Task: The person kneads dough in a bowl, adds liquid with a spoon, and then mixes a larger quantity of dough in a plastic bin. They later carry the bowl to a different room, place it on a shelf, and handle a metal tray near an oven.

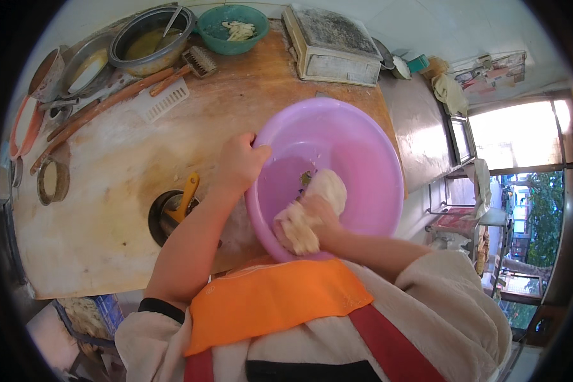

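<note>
In the head view we look down on a wooden table (108, 235) crowded along its far and left sides. At the back we see a flour-dusted scale (337, 67), and left of it a green bowl (226, 48) with pale, dough-like scraps in it. Beside that stands a grey pot (148, 67) of yellowish-brown liquid, a spoon (170, 22) leaning inside. Farther left we find a metal bowl (102, 46), a red-rimmed vessel (27, 127) and a small round container (62, 181) with something pale in it. A long rolling pin (102, 114) lies slantwise before them, near a ridged wooden-handled tool (199, 62) and a white slotted scraper (169, 102). Closer to us, a dark round dish (155, 219) holds a tool with a yellow handle (188, 194); our left forearm partly covers it. The purple basin (375, 159) stands at the table's near edge, close against our orange apron (274, 299). Inside it, toward the near side, is the lump of dough (330, 186), with a few green bits (305, 177) lying next to it. Our left hand (244, 162) curls its fingers over the basin's left rim; our right hand (319, 213) clasps the dough about its middle, its fingertips hidden from us.
</note>
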Tool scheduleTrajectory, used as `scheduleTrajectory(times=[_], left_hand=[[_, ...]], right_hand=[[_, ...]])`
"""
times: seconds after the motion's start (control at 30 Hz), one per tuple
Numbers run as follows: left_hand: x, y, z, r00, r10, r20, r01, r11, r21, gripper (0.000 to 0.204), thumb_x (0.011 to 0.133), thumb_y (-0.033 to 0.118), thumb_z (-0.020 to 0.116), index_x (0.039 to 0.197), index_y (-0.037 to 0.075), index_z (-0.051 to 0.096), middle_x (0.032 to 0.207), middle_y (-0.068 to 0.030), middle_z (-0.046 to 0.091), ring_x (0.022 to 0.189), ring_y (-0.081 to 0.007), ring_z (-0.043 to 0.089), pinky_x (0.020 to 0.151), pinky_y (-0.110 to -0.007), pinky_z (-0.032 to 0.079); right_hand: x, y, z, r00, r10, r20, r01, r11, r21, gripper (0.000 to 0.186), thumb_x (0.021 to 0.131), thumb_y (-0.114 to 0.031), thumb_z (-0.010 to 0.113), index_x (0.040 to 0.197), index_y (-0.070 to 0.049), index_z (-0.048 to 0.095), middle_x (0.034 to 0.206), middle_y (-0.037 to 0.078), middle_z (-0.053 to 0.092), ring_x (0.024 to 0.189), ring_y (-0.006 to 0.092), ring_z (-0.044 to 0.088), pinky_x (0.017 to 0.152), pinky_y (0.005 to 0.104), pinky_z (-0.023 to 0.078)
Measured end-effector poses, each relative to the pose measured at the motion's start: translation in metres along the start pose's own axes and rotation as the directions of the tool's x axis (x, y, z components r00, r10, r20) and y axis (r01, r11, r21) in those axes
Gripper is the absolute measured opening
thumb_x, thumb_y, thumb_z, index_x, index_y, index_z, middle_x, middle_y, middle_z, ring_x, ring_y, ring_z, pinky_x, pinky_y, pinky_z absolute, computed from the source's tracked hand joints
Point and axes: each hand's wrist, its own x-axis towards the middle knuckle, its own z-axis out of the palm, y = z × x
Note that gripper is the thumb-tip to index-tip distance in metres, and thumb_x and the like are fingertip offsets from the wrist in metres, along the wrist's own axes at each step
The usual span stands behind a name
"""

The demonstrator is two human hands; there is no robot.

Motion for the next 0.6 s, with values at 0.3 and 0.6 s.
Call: scheduleTrajectory(times=[0.3,0.6], left_hand=[[-0.007,-0.005,0.012,1.000,-0.004,-0.019,0.003,0.998,-0.059,0.033,0.070,0.023,0.056,0.086,-0.005,0.064,0.076,-0.0243,0.063,0.072,-0.0378,0.062,0.068,-0.041,0.049],[0.006,-0.002,0.018,0.992,0.091,-0.093,-0.087,0.995,0.054,0.030,0.070,0.022,0.056,0.084,-0.004,0.064,0.074,-0.0228,0.063,0.068,-0.0339,0.062,0.065,-0.039,0.049]], right_hand=[[0.124,0.014,-0.004,0.955,-0.005,-0.298,-0.047,0.985,-0.167,0.035,0.076,-0.030,0.060,0.106,-0.011,0.062,0.117,0.015,0.058,0.115,0.0329,0.049,0.100,0.0463,0.036],[0.157,0.023,-0.022,0.971,-0.043,-0.237,0.028,0.997,-0.066,0.024,0.077,-0.032,0.062,0.083,-0.009,0.066,0.091,0.014,0.068,0.085,0.0322,0.065,0.069,0.0436,0.052]])
